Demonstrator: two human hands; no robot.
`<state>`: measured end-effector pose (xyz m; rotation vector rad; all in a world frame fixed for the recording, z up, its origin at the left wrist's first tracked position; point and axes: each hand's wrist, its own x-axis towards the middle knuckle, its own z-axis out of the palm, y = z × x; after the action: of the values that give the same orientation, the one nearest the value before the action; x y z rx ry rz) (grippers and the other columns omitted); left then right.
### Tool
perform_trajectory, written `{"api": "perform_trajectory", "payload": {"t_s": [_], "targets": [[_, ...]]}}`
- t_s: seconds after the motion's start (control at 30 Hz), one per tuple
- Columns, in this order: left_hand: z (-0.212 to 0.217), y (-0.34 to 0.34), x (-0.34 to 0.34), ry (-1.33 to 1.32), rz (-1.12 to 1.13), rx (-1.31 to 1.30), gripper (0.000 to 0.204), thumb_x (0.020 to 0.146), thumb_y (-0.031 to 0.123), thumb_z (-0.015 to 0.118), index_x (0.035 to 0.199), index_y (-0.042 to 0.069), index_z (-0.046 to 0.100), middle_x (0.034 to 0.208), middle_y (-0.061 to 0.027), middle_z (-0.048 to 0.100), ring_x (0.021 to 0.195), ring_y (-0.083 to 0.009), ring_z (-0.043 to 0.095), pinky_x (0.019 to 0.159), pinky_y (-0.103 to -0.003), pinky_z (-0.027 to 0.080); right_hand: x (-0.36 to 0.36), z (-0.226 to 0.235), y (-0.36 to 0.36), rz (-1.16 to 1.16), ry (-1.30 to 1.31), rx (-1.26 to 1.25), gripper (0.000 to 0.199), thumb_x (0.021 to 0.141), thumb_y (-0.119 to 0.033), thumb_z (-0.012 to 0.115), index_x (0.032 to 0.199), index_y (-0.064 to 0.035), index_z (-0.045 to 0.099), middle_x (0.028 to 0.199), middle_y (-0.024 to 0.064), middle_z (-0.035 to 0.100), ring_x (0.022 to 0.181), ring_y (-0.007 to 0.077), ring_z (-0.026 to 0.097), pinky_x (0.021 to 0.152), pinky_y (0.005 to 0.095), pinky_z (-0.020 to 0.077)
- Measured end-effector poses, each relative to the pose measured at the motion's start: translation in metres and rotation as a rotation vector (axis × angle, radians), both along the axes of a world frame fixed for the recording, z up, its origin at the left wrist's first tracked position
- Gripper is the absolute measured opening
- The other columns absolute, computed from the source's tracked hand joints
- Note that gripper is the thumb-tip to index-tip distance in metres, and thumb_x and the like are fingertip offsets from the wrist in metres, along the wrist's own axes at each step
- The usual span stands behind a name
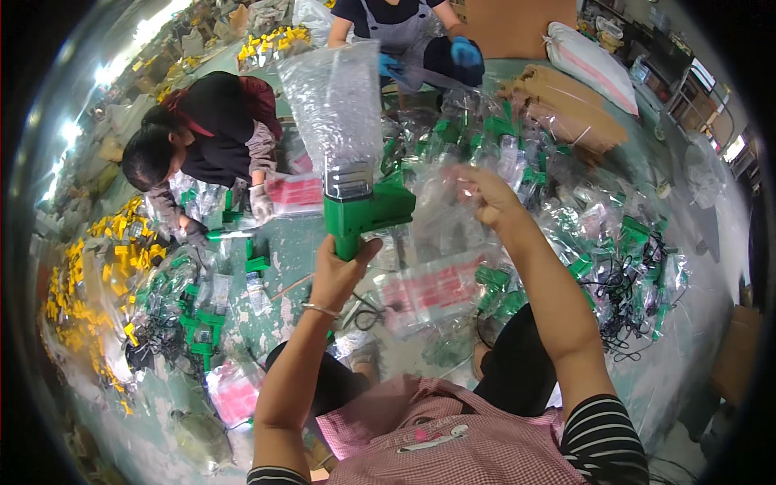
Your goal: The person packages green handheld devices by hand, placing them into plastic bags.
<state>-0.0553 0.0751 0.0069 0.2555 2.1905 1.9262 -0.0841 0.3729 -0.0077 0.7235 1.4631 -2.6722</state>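
My left hand (339,271) is wrapped round the handle of a green pistol-shaped tool (368,212), held upright in front of me. Clear bubble wrap (335,109) covers the tool's upper end and stands up above it. A dark cord (365,314) loops below that hand. To the right of the tool is my right hand (489,198), its fingertips smeared by motion beside thin clear plastic film (440,214); whether it grips the film is unclear. Beneath the hands lies a clear bag with a red-printed panel (432,291).
Bagged green tools with black cords (626,275) are heaped on the right, more (202,327) on the left. Yellow parts (89,283) pile up at far left. One co-worker (214,121) bends over at left; another with blue gloves (465,52) sits opposite. A white sack (590,65) lies behind.
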Motion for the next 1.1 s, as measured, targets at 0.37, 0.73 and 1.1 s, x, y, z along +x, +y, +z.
{"api": "perform_trajectory", "payload": {"t_s": [0.37,0.73,1.1], "targets": [[0.003,-0.007,0.016,0.365,-0.271,-0.298,0.034,0.076,0.01,0.076,0.105,-0.002,0.062,0.083,-0.0028,0.064,0.076,-0.0077,0.056,0.068,-0.025,0.047,0.024,0.058,0.019,-0.363,0.423,1.004,0.021,0.085,-0.02,0.066,0.099,-0.0037,0.065,0.061,0.006,0.059,0.056,0.0124,0.058,0.051,0.028,0.043],[0.002,0.01,0.028,-0.18,-0.29,0.188,0.043,0.09,0.012,0.064,0.127,0.001,0.042,0.074,0.0012,0.047,0.052,-0.0051,0.043,0.046,-0.02,0.034,0.054,0.027,-0.097,-0.085,0.911,1.731,0.037,0.081,-0.008,0.057,0.117,-0.0077,0.062,0.07,0.0081,0.062,0.062,0.0273,0.064,0.054,0.0371,0.0495],[-0.021,0.016,0.011,0.389,0.149,0.112,0.035,0.103,0.036,0.036,0.112,0.005,0.051,0.068,-0.002,0.051,0.053,-0.0102,0.044,0.05,-0.025,0.038,0.061,0.046,-0.129,-0.026,1.418,1.711,0.02,0.077,-0.009,0.059,0.097,-0.006,0.06,0.076,0.0046,0.05,0.075,0.0202,0.055,0.07,0.0359,0.0446]]}}
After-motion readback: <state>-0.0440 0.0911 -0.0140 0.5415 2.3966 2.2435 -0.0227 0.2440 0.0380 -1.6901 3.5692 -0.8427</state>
